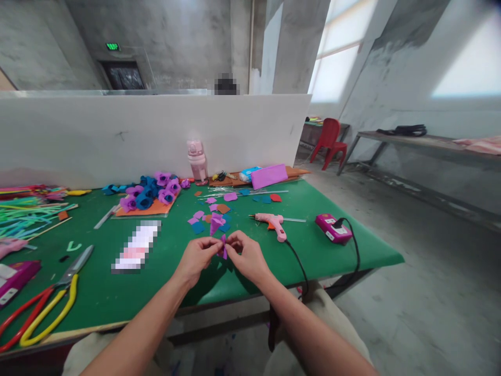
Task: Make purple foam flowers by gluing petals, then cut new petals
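Note:
Between my two hands, above the near part of the green table, is a small purple paper petal. My left hand pinches it from the left, thumb and finger closed. My right hand pinches the same piece from the right. Just beyond my fingers a folded purple paper piece stands on the table. Loose petals lie around it, among them a blue petal and a brown petal. To the right of my hands rests a pink glue gun, its nozzle pointing left.
Purple and blue paper flowers lie on an orange sheet at the back left. Large scissors lie front left. A magenta power box sits right, its cable over the edge. A pink bottle stands before the white partition.

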`<state>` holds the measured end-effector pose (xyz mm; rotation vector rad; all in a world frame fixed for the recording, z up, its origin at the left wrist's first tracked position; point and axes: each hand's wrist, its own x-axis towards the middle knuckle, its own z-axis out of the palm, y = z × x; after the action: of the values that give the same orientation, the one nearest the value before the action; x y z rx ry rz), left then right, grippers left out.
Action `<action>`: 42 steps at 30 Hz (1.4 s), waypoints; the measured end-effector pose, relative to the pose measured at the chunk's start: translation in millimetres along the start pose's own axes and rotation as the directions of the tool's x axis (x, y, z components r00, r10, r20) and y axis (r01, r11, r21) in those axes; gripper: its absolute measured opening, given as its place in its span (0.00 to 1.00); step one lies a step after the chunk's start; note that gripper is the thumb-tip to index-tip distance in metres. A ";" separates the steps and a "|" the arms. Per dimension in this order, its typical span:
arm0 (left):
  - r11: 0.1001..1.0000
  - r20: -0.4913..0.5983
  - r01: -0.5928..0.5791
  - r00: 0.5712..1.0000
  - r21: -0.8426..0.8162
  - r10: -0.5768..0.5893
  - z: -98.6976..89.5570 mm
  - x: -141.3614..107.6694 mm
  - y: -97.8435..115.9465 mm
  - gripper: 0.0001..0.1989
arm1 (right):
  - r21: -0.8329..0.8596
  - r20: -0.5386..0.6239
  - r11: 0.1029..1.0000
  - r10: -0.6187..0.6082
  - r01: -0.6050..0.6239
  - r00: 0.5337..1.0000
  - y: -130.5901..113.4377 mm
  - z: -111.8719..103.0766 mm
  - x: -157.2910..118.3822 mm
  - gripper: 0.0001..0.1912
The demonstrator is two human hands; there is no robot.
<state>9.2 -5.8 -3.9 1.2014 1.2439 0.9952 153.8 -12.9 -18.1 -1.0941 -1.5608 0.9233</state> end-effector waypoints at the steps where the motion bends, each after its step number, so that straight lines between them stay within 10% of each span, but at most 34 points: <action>1: 1.000 0.003 0.008 1.000 -0.002 -0.008 0.6 -0.3 0.6 0.15 | -0.003 -0.004 1.000 0.001 -0.001 1.000 0.5 0.0 0.0 0.02; 42: 1.000 0.041 0.006 0.999 0.015 -0.007 -0.7 1.2 -2.9 0.14 | 0.030 0.014 0.998 0.054 -0.054 0.998 2.3 -3.4 -0.4 0.05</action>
<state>8.4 -4.9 -6.9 1.2226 1.2240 0.9539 157.6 -12.4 -19.6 -1.1155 -1.5302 0.9893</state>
